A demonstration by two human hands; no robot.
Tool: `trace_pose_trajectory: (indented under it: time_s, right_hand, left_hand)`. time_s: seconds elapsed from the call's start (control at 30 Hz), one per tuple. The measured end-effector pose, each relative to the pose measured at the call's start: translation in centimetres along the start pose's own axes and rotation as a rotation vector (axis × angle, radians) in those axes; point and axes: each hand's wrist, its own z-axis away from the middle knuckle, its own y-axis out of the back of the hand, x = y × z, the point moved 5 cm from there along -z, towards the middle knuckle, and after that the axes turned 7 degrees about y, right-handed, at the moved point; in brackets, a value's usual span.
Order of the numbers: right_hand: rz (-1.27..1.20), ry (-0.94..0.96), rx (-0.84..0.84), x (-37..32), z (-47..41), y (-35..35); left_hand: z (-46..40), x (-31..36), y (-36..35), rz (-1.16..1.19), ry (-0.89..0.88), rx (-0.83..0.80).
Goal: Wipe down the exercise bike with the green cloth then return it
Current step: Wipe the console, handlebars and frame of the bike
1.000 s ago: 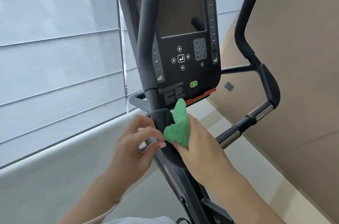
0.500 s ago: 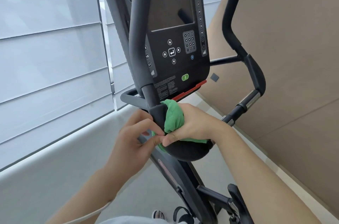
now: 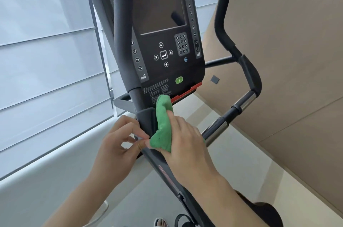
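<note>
**Wiping at the bike's handlebar junction**

Pressing the green cloth (image 3: 161,124) against the dark frame of the exercise bike (image 3: 148,121), the right hand (image 3: 183,145) covers the cloth's right side with its fingers laid over the bunched fabric; the cloth's upper end sticks up just below the console (image 3: 159,37), touching its lower edge near the red strip (image 3: 186,92). How tightly the hidden fingertips curl into the fabric cannot be told, but the hand holds the cloth against the frame. The left hand (image 3: 120,145) sits just left of the cloth, fingers curled, thumb and forefinger pinched together at the frame's edge, touching the cloth's lower corner. 2 upright black handlebars show: the near left one (image 3: 123,41) rises in front of the console, the right one (image 3: 222,22) stands beyond it, bending into a padded grip and a chrome bar (image 3: 245,101). Behind the bike hang pale window blinds (image 3: 46,41); a tan wall (image 3: 287,41) runs along the right.
</note>
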Motion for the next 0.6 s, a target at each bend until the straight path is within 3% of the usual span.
trace_pose_trajectory:
  time_s: [0.07,0.2,0.37,0.47,0.6]
  right_hand:
    - [-0.114,0.038,-0.077,1.0,0.6,0.9]
    - [-0.498,-0.065,-0.145,4.9,1.4,4.6]
    - [-0.36,-0.085,-0.366,3.4,0.8,2.7]
    - [-0.155,-0.114,-0.256,2.3,-0.6,0.6]
    - [-0.467,-0.193,-0.347,3.8,-3.5,0.0]
  left_hand:
    - [-0.1,0.1,0.2,-0.013,0.021,0.0]
    - [-0.3,0.4,0.3,-0.036,0.063,-0.023]
    - [-0.4,0.7,0.3,-0.047,0.059,-0.028]
    - [-0.5,0.8,0.2,-0.03,0.056,-0.029]
    - [-0.4,1.0,0.1,-0.027,0.061,-0.028]
